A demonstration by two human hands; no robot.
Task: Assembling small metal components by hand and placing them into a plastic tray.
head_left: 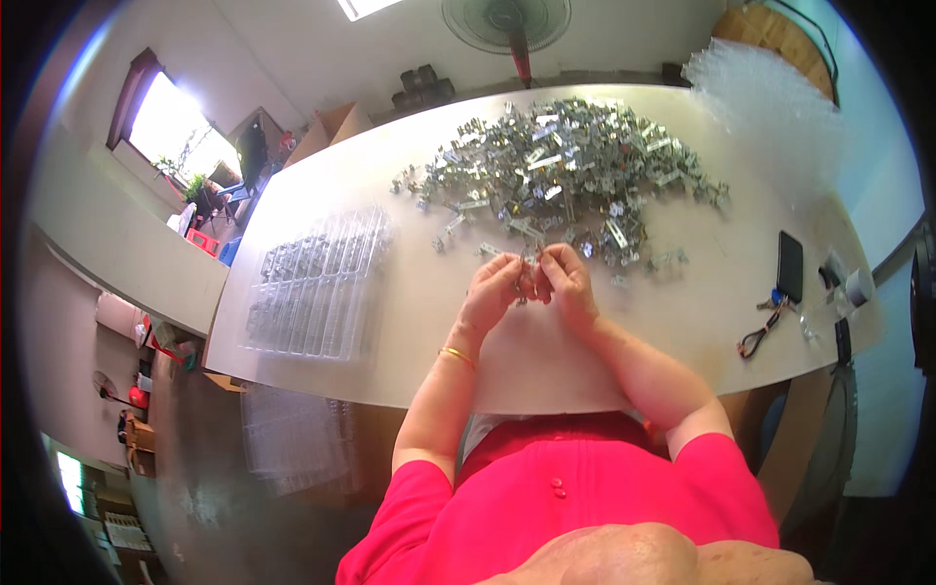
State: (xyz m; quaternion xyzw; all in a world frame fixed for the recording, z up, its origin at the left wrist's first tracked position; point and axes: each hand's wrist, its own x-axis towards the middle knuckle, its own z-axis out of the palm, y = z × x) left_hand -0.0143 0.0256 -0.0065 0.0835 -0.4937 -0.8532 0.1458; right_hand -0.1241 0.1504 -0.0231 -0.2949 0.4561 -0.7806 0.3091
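My left hand [493,292] and my right hand [569,283] meet over the table, just on the near side of a large heap of small silvery metal fittings [575,171]. Both hands are closed in a pinch. Between the fingertips sits a small metal fitting [529,258], partly covered by the fingers, so its exact shape is hard to make out. A few loose fittings lie around the heap's near edge, close to the fingers. To the left rests a clear plastic tray [363,336] with rows of compartments, many of them holding grey metal pieces.
Clear plastic trays [765,112] are stacked at the far right. A black phone [791,266], keys on a strap [763,330] and a tape-like roll [859,287] lie near the right edge. More clear trays [297,439] sit below the table's left front edge. A fan [507,21] stands beyond.
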